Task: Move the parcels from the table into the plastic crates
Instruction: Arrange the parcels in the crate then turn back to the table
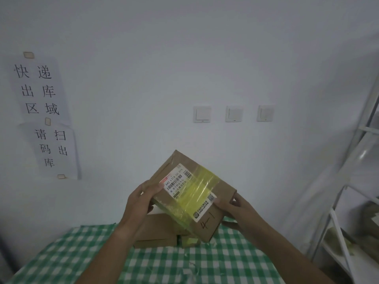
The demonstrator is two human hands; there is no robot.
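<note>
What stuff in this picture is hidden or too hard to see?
All in the head view:
- Plastic crates: none in view, so where they stand cannot be told.
- Boxes on the table: mostly hidden behind the held parcel and the left hand.
- Parcel label: the small print is too tiny and blurred to read.
- Shelf: cut off by the right edge; what lies on it is dim and unclear.
- Right hand: fingers partly hidden under the parcel.
</note>
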